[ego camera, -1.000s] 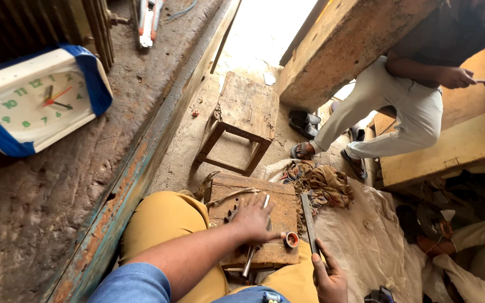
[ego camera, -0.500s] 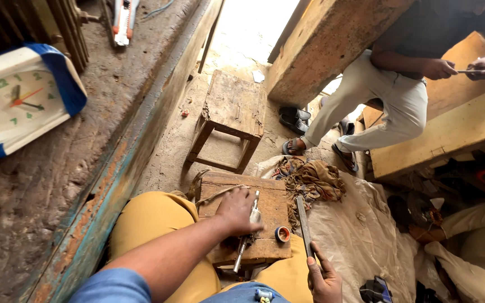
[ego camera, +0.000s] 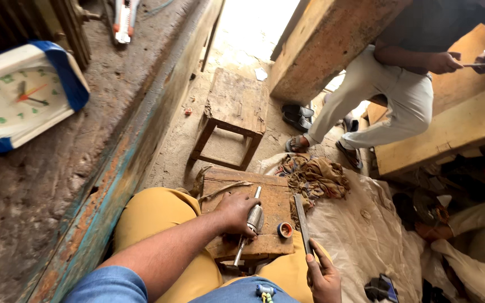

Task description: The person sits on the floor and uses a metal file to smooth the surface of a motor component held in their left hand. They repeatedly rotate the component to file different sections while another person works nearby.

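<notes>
We sit over a small wooden work block (ego camera: 273,202) on our lap, rough and scarred, with yellow trousers (ego camera: 158,216) under it. At twelve o'clock stands a worn wooden stool (ego camera: 236,106) on the dusty floor; at two o'clock lies a crumpled brown rag (ego camera: 318,177) on a pale plastic sheet (ego camera: 360,224).

Our left hand (ego camera: 236,212) is clenched around a smooth, rounded metal spindle piece (ego camera: 254,219) with a thin rod through it, pressed flat on the block's middle. Our right hand (ego camera: 324,275), at five o'clock, grasps a long flat steel file (ego camera: 302,221) by its lower end.

We judge the round metal could roll or skid on the grainy wood if the file bites unevenly, and the fingers close beside it could be scraped. The little orange-rimmed cup (ego camera: 284,229), just beside the file near the block's edge, could be knocked off.
</notes>
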